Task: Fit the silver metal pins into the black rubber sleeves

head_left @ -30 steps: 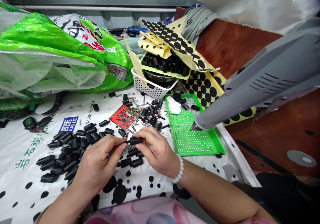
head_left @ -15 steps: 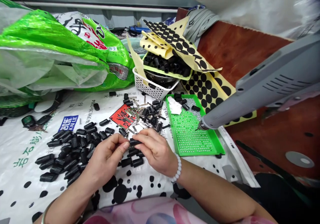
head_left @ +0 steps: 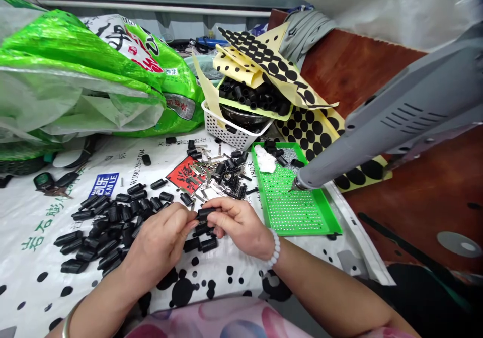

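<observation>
Pinching one black sleeve (head_left: pixel 206 212) at both ends with left hand (head_left: pixel 158 242) and right hand (head_left: pixel 237 225), fingertips closed on it, probably for a steady hold. Sleeve pile (head_left: pixel 105 225) just left of left hand, metal clips (head_left: pixel 206 173) just beyond, green tray (head_left: pixel 287 212) right of right hand: easy reach.

The pile of sleeves (head_left: pixel 105 227) lies left of the hands, the perforated tray (head_left: pixel 294 202) right.

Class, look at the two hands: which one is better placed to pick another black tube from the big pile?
Probably the left hand: the pile of black tubes lies right beside it, while the right hand would have to cross over. Both pinch one tube now.
</observation>
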Tool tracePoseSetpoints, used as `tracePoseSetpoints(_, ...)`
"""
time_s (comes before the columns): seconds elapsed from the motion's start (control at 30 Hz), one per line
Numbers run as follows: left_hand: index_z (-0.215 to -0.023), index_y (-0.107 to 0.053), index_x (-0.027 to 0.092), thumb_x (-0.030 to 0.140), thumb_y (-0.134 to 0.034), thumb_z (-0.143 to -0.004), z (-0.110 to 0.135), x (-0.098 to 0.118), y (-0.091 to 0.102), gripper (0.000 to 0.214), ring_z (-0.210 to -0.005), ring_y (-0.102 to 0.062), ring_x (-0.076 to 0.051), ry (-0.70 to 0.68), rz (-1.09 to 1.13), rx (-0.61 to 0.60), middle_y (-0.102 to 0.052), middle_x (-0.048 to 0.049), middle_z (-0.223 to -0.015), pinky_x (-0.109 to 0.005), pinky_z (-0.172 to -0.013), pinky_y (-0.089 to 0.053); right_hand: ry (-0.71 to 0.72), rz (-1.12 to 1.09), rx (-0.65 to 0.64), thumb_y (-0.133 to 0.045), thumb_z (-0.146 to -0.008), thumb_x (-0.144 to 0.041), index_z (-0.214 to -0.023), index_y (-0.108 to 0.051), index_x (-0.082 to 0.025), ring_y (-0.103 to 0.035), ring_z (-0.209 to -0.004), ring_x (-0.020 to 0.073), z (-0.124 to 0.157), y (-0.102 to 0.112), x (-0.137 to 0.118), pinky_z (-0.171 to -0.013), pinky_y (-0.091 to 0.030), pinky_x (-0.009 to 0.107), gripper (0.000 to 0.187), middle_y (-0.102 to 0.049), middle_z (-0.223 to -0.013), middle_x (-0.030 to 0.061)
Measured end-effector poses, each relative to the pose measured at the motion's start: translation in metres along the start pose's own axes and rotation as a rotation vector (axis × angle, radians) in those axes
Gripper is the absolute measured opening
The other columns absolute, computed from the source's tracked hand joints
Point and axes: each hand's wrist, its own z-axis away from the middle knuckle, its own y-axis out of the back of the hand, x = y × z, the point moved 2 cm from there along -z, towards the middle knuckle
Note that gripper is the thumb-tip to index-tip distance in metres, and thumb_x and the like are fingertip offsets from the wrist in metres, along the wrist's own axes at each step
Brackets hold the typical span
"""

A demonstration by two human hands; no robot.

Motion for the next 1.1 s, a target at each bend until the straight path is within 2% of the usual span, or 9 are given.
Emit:
tracePoseSetpoints(0.13, -0.083, -0.051, 0.016, 0.016, -0.045, -0.089, 0.003, -0.001, -0.002, 0.008, -0.061, -0.053, -0.013, -0.041, -0.073, 0.018, -0.053, -0.0020, -0.071, -0.024, -0.055, -0.043, -0.061, -0.108, -0.021, -0.056, -0.078, -0.024, -0.094, -0.058, -0.014, -0.050, -0.046, 0.0041, -0.002, -0.002, 0.003, -0.047, -0.043, 0.018, 0.018, -0.057, -0.066, -0.0028)
tracePoseSetpoints(0.23, -0.081, -0.049, 0.016, 0.017, -0.044, -0.089, 0.003, -0.002, -0.003, 0.009, -0.060, -0.052, -0.013, 0.003, -0.021, 0.008, -0.052, -0.0012, -0.070, -0.024, -0.055, -0.042, -0.006, -0.084, -0.024, -0.057, -0.077, -0.021, -0.094, -0.057, -0.015, -0.050, -0.049, 0.0046, -0.001, -0.001, 0.003, -0.049, -0.044, 0.019, 0.018, -0.056, -0.068, -0.0031)
tracePoseSetpoints(0.3, -0.081, -0.048, 0.017, 0.017, -0.043, -0.089, 0.003, -0.003, -0.001, 0.010, -0.060, -0.051, -0.011, 0.053, 0.091, -0.029, -0.051, 0.0002, -0.069, -0.023, -0.055, -0.041, 0.085, 0.026, -0.024, -0.058, -0.077, -0.021, -0.096, -0.057, -0.015, -0.050, -0.052, 0.0061, 0.001, 0.000, 0.001, -0.051, -0.045, 0.020, 0.019, -0.054, -0.067, -0.0034)
tracePoseSetpoints(0.4, -0.078, -0.047, 0.019, 0.018, -0.041, -0.089, 0.002, -0.003, 0.001, 0.013, -0.058, -0.049, -0.010, 0.160, 0.277, -0.096, -0.050, 0.0026, -0.067, -0.021, -0.055, -0.039, 0.332, 0.297, -0.020, -0.059, -0.079, -0.020, -0.097, -0.058, -0.015, -0.053, -0.062, 0.0099, 0.005, 0.002, -0.005, -0.060, -0.049, 0.025, 0.018, -0.057, -0.073, 0.0004)
tracePoseSetpoints(0.57, -0.070, -0.049, 0.019, 0.032, -0.044, -0.087, 0.003, -0.007, 0.000, 0.022, -0.052, -0.042, -0.009, 0.461, 0.588, -0.190, -0.045, 0.0049, -0.057, -0.021, -0.049, -0.034, 0.714, 0.587, -0.022, -0.051, -0.086, -0.016, -0.098, -0.057, -0.012, -0.058, -0.082, 0.0161, 0.009, 0.001, -0.015, -0.073, -0.052, 0.031, 0.015, -0.062, -0.087, 0.0093)
tracePoseSetpoints(0.7, -0.067, -0.047, 0.018, 0.042, -0.050, -0.084, 0.006, -0.007, -0.008, 0.029, -0.046, -0.036, -0.008, 0.675, 0.988, -0.292, -0.042, 0.0066, -0.050, -0.020, -0.046, -0.030, 0.860, 0.704, -0.024, -0.047, -0.087, -0.011, -0.100, -0.056, -0.009, -0.058, -0.086, 0.0164, 0.011, -0.002, -0.018, -0.075, -0.054, 0.029, 0.016, -0.063, -0.089, 0.0125)
tracePoseSetpoints(0.87, -0.066, -0.044, 0.018, 0.046, -0.057, -0.078, 0.007, -0.002, -0.011, 0.033, -0.041, -0.025, -0.005, 0.814, 1.386, -0.362, -0.035, 0.0095, -0.045, -0.019, -0.042, -0.027, 0.968, 0.811, 0.011, -0.048, -0.087, -0.011, -0.098, -0.058, -0.009, -0.060, -0.086, 0.0162, 0.015, -0.003, -0.021, -0.075, -0.054, 0.028, 0.015, -0.064, -0.091, 0.0131)
tracePoseSetpoints(0.97, -0.066, -0.044, 0.018, 0.047, -0.056, -0.078, 0.008, -0.001, -0.008, 0.033, -0.042, -0.028, -0.006, 0.804, 1.304, -0.360, -0.036, 0.0088, -0.047, -0.020, -0.042, -0.028, 0.956, 0.788, -0.003, -0.048, -0.088, -0.013, -0.099, -0.058, -0.009, -0.060, -0.085, 0.0162, 0.014, -0.004, -0.020, -0.075, -0.054, 0.028, 0.015, -0.064, -0.091, 0.0128)
tracePoseSetpoints(1.1, -0.068, -0.046, 0.019, 0.042, -0.048, -0.084, 0.009, -0.002, 0.000, 0.028, -0.049, -0.037, -0.009, 0.668, 0.862, -0.286, -0.040, 0.0060, -0.054, -0.021, -0.047, -0.033, 0.802, 0.634, -0.028, -0.051, -0.087, -0.020, -0.099, -0.057, -0.011, -0.061, -0.079, 0.0149, 0.012, -0.003, -0.016, -0.071, -0.053, 0.027, 0.016, -0.065, -0.085, 0.0097)
